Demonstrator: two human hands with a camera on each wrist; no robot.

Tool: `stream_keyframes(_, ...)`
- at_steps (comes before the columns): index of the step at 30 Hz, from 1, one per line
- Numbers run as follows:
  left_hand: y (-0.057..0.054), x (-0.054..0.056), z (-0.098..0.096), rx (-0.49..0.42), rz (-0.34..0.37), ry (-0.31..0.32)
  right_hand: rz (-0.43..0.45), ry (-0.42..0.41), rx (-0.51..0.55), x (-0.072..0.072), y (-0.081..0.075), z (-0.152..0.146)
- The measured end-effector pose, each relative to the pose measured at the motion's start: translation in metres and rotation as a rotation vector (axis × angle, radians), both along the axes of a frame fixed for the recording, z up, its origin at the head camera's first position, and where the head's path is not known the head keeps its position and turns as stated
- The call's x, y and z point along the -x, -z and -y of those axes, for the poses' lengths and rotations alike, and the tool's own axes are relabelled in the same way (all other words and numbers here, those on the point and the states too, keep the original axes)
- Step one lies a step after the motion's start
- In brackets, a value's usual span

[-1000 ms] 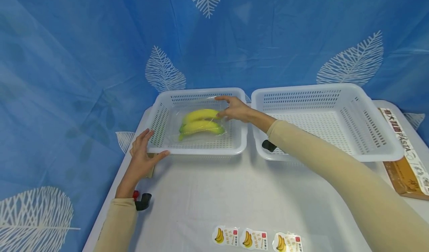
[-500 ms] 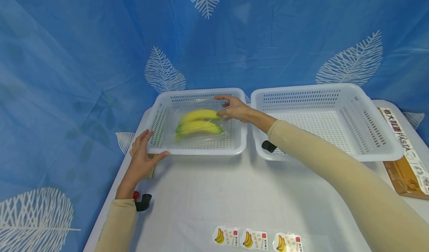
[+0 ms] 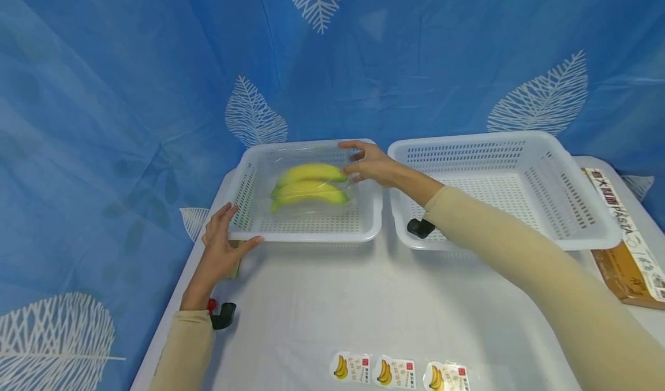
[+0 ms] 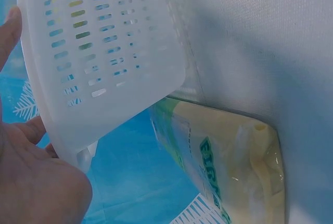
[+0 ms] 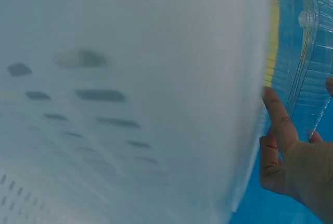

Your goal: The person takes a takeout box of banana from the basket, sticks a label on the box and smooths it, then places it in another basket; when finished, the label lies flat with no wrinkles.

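Two yellow bananas point(image 3: 310, 184) with green ends lie side by side in a clear plastic box point(image 3: 277, 163), inside or just over the left white basket point(image 3: 306, 237). My right hand point(image 3: 371, 163) grips the box's right end, thumb and fingers spread apart. In the right wrist view, the ridged clear box point(image 5: 307, 52) shows beyond a basket wall, with my right hand point(image 5: 302, 161) against it. My left hand point(image 3: 220, 246) holds the near left corner of the left basket, thumb along its front; in the left wrist view, fingers curl behind the basket's rim point(image 4: 36, 73).
Another white basket point(image 3: 499, 244) stands to the right, under my right forearm. A brown pasta packet point(image 3: 631, 264) lies beyond it. Several banana stickers point(image 3: 397, 372) lie along the near table edge. A yellowish plastic packet point(image 4: 223, 146) is beneath the left basket's corner.
The box with the bananas shifted slightly left, then tilted or rose a little toward the back. My right hand has moved slightly right. My left hand stays on the basket corner.
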State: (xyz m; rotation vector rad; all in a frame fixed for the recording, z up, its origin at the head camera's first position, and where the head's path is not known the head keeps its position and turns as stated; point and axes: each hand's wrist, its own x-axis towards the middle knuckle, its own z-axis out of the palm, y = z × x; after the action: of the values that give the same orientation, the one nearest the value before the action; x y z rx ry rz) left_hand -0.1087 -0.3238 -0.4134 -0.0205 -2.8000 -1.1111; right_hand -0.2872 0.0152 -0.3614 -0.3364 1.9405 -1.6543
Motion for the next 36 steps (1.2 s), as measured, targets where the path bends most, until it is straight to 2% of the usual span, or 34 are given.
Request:
stream_keyframes(5, -0.001, -0.001, 0.0, 0.006, 0.024, -0.01, -0.041, 0.019, 0.001, -0.007, -0.021, -0.014)
stream_keyframes(9, -0.002, -0.001, -0.001, 0.009, 0.033, -0.016, -0.046, 0.038, -0.002, -0.014, -0.031, -0.027)
stream_keyframes(22, -0.004, -0.004, -0.003, 0.016, 0.044, -0.028, -0.067, 0.029, -0.014, -0.036, -0.034, -0.064)
stream_keyframes(31, -0.006, -0.004, -0.004, 0.025, 0.034, -0.023, -0.093, 0.027, 0.028, -0.066, -0.048, -0.092)
stream_keyframes(36, -0.006, -0.004, -0.005, 0.016, 0.026, -0.018, -0.112, 0.007, -0.001, -0.089, -0.054, -0.109)
